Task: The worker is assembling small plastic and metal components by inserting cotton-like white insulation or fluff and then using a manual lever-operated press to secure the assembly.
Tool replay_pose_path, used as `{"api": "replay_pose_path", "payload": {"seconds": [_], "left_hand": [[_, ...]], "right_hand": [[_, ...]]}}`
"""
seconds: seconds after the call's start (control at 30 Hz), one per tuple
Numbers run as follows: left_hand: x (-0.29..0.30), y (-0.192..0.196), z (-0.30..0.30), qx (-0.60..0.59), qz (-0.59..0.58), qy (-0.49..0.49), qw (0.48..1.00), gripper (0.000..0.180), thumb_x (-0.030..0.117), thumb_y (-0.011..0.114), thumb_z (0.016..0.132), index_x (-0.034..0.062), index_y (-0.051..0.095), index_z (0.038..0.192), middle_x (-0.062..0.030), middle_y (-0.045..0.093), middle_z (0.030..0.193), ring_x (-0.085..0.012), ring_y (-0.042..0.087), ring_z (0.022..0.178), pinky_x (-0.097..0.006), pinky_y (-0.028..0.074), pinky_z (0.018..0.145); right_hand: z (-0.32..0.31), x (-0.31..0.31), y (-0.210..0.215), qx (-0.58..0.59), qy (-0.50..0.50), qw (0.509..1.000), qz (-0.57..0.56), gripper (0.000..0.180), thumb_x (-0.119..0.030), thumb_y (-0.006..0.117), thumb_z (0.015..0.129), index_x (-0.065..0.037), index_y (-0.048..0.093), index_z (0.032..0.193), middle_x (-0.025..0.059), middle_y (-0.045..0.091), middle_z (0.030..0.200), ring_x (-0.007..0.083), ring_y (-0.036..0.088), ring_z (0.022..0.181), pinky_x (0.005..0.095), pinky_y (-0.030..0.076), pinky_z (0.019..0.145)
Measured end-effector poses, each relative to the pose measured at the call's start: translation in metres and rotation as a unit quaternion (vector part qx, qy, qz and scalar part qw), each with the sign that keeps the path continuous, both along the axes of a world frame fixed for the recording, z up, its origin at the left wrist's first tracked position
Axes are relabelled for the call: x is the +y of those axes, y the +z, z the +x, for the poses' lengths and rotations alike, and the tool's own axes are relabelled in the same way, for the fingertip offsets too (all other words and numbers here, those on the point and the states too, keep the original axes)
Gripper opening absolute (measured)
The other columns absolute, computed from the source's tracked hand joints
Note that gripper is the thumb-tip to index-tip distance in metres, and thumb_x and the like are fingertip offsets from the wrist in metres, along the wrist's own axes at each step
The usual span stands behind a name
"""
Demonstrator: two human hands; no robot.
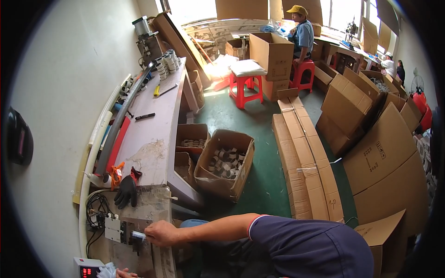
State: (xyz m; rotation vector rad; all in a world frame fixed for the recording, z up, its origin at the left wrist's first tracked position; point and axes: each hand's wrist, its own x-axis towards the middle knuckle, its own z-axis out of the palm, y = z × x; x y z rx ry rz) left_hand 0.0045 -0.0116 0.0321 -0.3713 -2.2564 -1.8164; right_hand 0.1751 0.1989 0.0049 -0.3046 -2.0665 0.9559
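My right arm, in a navy sleeve, reaches across to the bench edge. My right hand (pixel 161 233) is closed, its fingertips pinching a small whitish-blue ribbed strip (pixel 138 235) against a small bench machine (pixel 117 230) with a pale metal block. At the bottom edge my left hand (pixel 125 274) shows only in part, fingers curled beside a clump of white, translucent pieces (pixel 107 270) that it appears to hold. Right by that clump stands a white box with a red digital display (pixel 89 268). Black cables (pixel 96 213) lie behind the machine.
A black-and-red glove (pixel 126 192), a marker (pixel 145 116) and a yellow cutter (pixel 157 90) lie on the bench (pixel 153 134). Beside it stands a carton of ring-shaped parts (pixel 225 164). Long cartons (pixel 306 162) and red stools (pixel 245 90) occupy the floor. A seated person (pixel 303 37) is farther back.
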Motion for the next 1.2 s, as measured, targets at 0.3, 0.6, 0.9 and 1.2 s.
{"api": "replay_pose_path", "payload": {"seconds": [0.3, 0.6, 0.9, 1.2], "left_hand": [[-0.002, -0.016, -0.015, 0.028, 0.024, -0.003, 0.999, 0.031, 0.029, 0.057, 0.103, -0.0013, 0.065, 0.107, -0.0127, 0.068, 0.078, -0.0168, 0.049, 0.045, -0.031, 0.038, 0.037], [-0.011, -0.031, -0.035, 0.035, 0.040, 0.020, 0.998, 0.035, 0.034, 0.061, 0.101, -0.0009, 0.065, 0.099, -0.0106, 0.058, 0.060, -0.0183, 0.043, 0.039, -0.032, 0.038, 0.037], [-0.010, -0.039, -0.040, 0.012, 0.033, 0.041, 0.999, 0.030, 0.030, 0.062, 0.100, 0.0007, 0.066, 0.096, -0.0101, 0.059, 0.062, -0.0179, 0.042, 0.038, -0.032, 0.035, 0.036], [-0.011, -0.033, -0.043, -0.014, -0.020, 0.034, 0.999, 0.030, 0.032, 0.061, 0.102, 0.0035, 0.067, 0.110, -0.0023, 0.062, 0.084, -0.0072, 0.046, 0.058, -0.022, 0.034, 0.047]], "right_hand": [[-0.005, -0.001, -0.003, 0.014, -0.008, 1.000, 0.002, 0.017, -0.015, 0.066, 0.085, -0.002, 0.056, 0.080, 0.0179, 0.059, 0.075, 0.0414, 0.061, 0.073, 0.0505, 0.049, 0.066], [0.000, 0.000, 0.001, 0.039, 0.021, 0.999, -0.016, 0.015, -0.012, 0.066, 0.081, -0.002, 0.055, 0.077, 0.0186, 0.058, 0.073, 0.0427, 0.060, 0.072, 0.0505, 0.048, 0.063], [0.002, 0.003, -0.002, 0.039, 0.041, 0.998, -0.023, 0.014, -0.011, 0.066, 0.075, -0.001, 0.056, 0.074, 0.0192, 0.059, 0.072, 0.0430, 0.060, 0.070, 0.0487, 0.047, 0.061], [0.003, 0.004, -0.001, 0.033, 0.048, 0.998, -0.016, 0.017, -0.014, 0.067, 0.073, -0.001, 0.056, 0.074, 0.0203, 0.059, 0.071, 0.0437, 0.060, 0.070, 0.0496, 0.047, 0.062]]}}
